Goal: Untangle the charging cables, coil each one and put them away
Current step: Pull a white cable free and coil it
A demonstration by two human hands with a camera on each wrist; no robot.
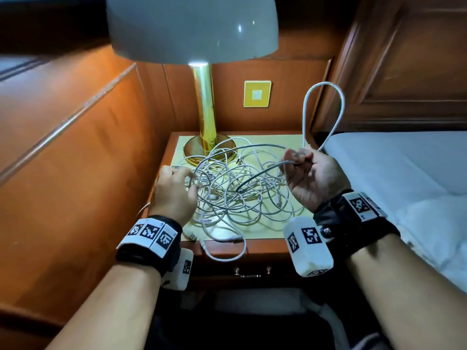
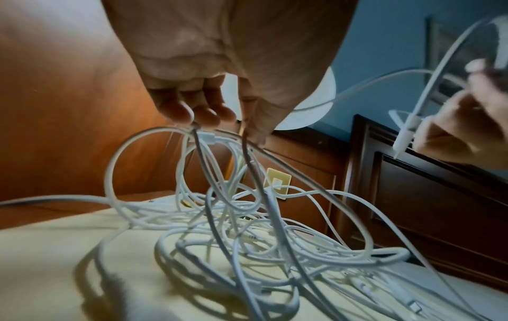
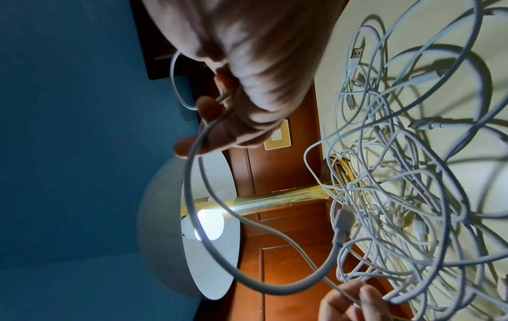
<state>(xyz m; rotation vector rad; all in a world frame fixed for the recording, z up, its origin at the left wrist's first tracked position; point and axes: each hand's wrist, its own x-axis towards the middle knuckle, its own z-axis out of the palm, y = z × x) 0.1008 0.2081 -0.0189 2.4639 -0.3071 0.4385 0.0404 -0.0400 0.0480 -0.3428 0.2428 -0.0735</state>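
A tangle of several white charging cables [image 1: 240, 188] lies on the cream top of a bedside table [image 1: 267, 145]. My left hand [image 1: 174, 188] is at the tangle's left edge and pinches strands of it [image 2: 198, 130] lifted off the top. My right hand [image 1: 305, 170] is raised at the right, palm towards me, and pinches one cable [image 3: 192, 173]. From that hand a loop [image 1: 324, 109] stands up in the air, and the cable's other run drops into the pile. A USB plug [image 1: 193, 236] lies at the front edge, and one cable loop [image 1: 227, 253] hangs over it.
A brass lamp [image 1: 206, 117] with a white shade [image 1: 192, 26] stands at the table's back left, cables touching its base. Wood panelling is on the left, a bed with white sheets [image 1: 404, 178] on the right. A yellow wall switch [image 1: 257, 94] is behind. A drawer handle [image 1: 250, 274] shows below.
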